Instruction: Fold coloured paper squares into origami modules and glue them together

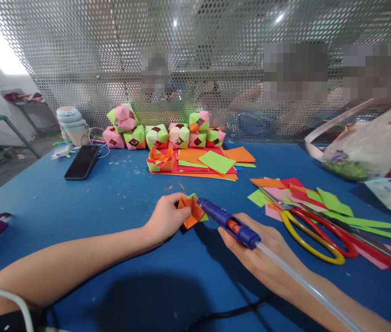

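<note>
- Left hand: thumb and fingers pinched on small orange-and-green folded paper piece, over middle of blue tabletop.
- Right hand: fingers wrapped around dark blue plastic glue gun, clear glue stick out its back end.
- Gun nozzle at paper piece's upper right edge; can't tell if touching.
- Right of right hand: metal scissors with yellow and red loop handles, lying over loose green, pink, orange, red paper scraps.
- Beyond hands: stack of flat coloured paper sheets; open orange-and-green paper shape at its left end.
- Behind stack: pink-and-green folded paper balls, some piled, by perforated metal panel.
- Far left: black phone, lying flat.
</note>
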`<state>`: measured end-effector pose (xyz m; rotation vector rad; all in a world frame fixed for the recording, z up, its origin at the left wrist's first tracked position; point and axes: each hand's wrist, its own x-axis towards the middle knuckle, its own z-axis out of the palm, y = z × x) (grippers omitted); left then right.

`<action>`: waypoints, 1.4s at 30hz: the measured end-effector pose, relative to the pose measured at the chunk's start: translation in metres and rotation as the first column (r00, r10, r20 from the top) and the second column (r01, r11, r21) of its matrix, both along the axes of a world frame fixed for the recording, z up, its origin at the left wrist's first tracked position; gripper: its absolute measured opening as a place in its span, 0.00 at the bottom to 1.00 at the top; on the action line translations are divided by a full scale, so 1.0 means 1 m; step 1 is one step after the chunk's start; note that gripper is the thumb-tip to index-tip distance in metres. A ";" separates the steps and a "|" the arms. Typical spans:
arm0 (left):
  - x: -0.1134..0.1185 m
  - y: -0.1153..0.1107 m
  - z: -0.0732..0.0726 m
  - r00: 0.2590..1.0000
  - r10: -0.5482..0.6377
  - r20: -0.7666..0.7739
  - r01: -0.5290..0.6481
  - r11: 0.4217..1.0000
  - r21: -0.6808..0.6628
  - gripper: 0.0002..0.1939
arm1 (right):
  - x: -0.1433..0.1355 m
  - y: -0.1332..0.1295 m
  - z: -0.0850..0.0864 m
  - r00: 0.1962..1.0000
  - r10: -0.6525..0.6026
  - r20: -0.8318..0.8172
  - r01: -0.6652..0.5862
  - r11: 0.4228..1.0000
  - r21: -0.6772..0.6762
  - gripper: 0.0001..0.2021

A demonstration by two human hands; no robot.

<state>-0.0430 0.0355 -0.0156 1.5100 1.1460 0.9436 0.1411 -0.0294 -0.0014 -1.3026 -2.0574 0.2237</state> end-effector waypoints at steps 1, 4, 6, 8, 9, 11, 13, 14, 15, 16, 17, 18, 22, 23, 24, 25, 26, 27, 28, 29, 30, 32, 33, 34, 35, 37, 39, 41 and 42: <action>0.000 0.000 0.000 1.000 -0.003 0.001 0.003 1.000 -0.004 0.08 | 0.000 0.000 0.000 1.000 -0.004 -0.002 0.004 1.000 0.005 0.05; 0.000 0.000 0.000 1.000 -0.003 -0.001 0.003 1.000 -0.016 0.08 | 0.000 0.000 -0.001 1.000 0.011 0.014 -0.011 1.000 -0.002 0.05; 0.000 0.000 0.000 1.000 0.007 0.008 -0.007 1.000 -0.025 0.07 | 0.000 0.000 -0.002 1.000 0.010 0.019 -0.009 1.000 -0.027 0.05; 0.000 -0.001 0.000 0.999 0.017 0.028 -0.016 0.999 -0.035 0.08 | 0.001 -0.001 -0.001 1.000 -0.015 0.007 0.015 0.999 -0.031 0.06; 0.000 -0.001 0.000 0.999 0.020 0.035 -0.018 0.999 -0.040 0.09 | 0.002 -0.001 -0.001 1.000 -0.026 -0.001 0.026 0.999 -0.028 0.07; 0.000 -0.001 0.000 0.999 0.024 0.039 -0.023 0.999 -0.045 0.09 | 0.003 -0.002 0.001 0.999 -0.030 -0.014 0.030 0.999 -0.020 0.07; 0.000 -0.001 -0.001 0.999 0.022 0.033 -0.021 0.999 -0.035 0.09 | 0.002 -0.003 0.002 1.000 -0.022 -0.017 0.022 1.000 -0.011 0.07; 0.000 -0.001 -0.002 0.999 0.017 0.029 -0.017 1.000 -0.026 0.09 | 0.002 -0.003 0.002 1.000 -0.013 -0.015 0.013 1.000 -0.008 0.06; 0.000 -0.001 -0.002 1.000 0.013 0.025 -0.013 1.000 -0.014 0.08 | 0.001 -0.003 0.001 1.000 -0.004 -0.010 0.004 1.000 -0.007 0.06; 0.000 -0.001 -0.003 1.000 0.011 0.021 -0.011 1.000 -0.002 0.08 | 0.001 -0.003 0.000 1.000 0.002 -0.003 -0.002 1.000 -0.013 0.05; -0.001 -0.001 -0.004 1.000 0.012 0.016 -0.013 1.000 0.009 0.08 | 0.001 -0.003 -0.001 1.000 0.001 0.001 -0.001 1.000 -0.027 0.05; -0.001 -0.001 -0.004 1.000 0.018 0.013 -0.018 1.000 0.017 0.08 | 0.001 -0.003 -0.002 1.000 -0.004 0.000 0.004 0.999 -0.047 0.05; -0.002 -0.001 -0.006 1.000 0.027 0.009 -0.027 0.999 0.039 0.09 | 0.003 -0.003 -0.003 0.998 -0.042 -0.037 0.039 0.996 -0.087 0.07; -0.002 -0.002 -0.006 1.000 0.022 0.007 -0.022 0.999 0.042 0.10 | 0.004 -0.003 -0.002 0.998 -0.038 -0.042 0.035 0.996 -0.078 0.07; -0.002 -0.002 -0.005 1.000 0.015 0.006 -0.015 0.999 0.041 0.10 | 0.004 -0.003 -0.002 0.999 -0.034 -0.042 0.031 0.997 -0.066 0.07; -0.002 -0.001 -0.005 1.000 0.008 0.005 -0.008 0.999 0.037 0.10 | 0.004 -0.003 -0.001 0.999 -0.028 -0.039 0.026 0.998 -0.053 0.07; -0.002 -0.001 -0.005 1.000 0.003 0.005 -0.003 0.999 0.032 0.10 | 0.004 -0.003 -0.001 0.999 -0.022 -0.034 0.021 0.999 -0.046 0.07; -0.002 -0.001 -0.005 1.000 0.001 0.004 -0.002 1.000 0.028 0.10 | 0.003 -0.003 -0.001 0.999 -0.022 -0.025 0.021 0.999 -0.044 0.07; -0.002 -0.001 -0.005 1.000 0.004 0.004 -0.004 1.000 0.028 0.09 | 0.003 -0.003 -0.001 1.000 -0.024 -0.018 0.023 0.999 -0.049 0.07; -0.002 -0.001 -0.004 1.000 0.009 0.003 -0.009 1.000 0.030 0.10 | 0.003 -0.003 -0.001 1.000 -0.027 -0.016 0.026 0.998 -0.060 0.07; -0.002 -0.001 -0.004 1.000 0.013 0.002 -0.013 0.999 0.033 0.10 | 0.003 -0.003 -0.001 0.999 -0.030 -0.021 0.028 0.997 -0.071 0.07; -0.002 -0.001 -0.004 1.000 0.013 0.000 -0.013 0.999 0.035 0.09 | 0.003 -0.003 -0.001 0.999 -0.027 -0.040 0.023 0.997 -0.079 0.07; -0.002 -0.001 -0.004 1.000 0.009 0.000 -0.009 0.999 0.031 0.09 | 0.004 -0.003 -0.001 0.999 -0.022 -0.046 0.019 0.997 -0.072 0.07; -0.002 -0.002 -0.005 1.000 0.003 0.000 -0.003 1.000 0.028 0.09 | 0.004 -0.003 -0.001 0.999 -0.014 -0.043 0.011 0.998 -0.065 0.07; -0.002 -0.002 -0.005 1.000 -0.001 0.001 0.001 1.000 0.027 0.09 | 0.004 -0.003 -0.001 0.999 -0.013 -0.037 0.011 0.998 -0.057 0.06; -0.002 -0.002 -0.005 1.000 -0.002 0.004 0.002 0.999 0.032 0.09 | 0.004 -0.003 -0.001 0.999 -0.025 -0.023 0.023 0.998 -0.052 0.07; -0.002 -0.002 -0.006 1.000 -0.001 0.003 0.001 0.999 0.035 0.09 | 0.004 -0.003 -0.002 0.999 -0.041 -0.022 0.039 0.997 -0.066 0.07; -0.002 -0.001 -0.007 1.000 0.002 -0.001 -0.002 1.000 0.026 0.09 | 0.004 -0.003 -0.001 0.999 -0.042 -0.018 0.041 0.997 -0.073 0.07; -0.002 -0.001 -0.007 1.000 0.001 -0.003 -0.001 1.000 0.023 0.09 | 0.003 -0.003 -0.001 0.999 -0.035 -0.013 0.034 0.997 -0.073 0.06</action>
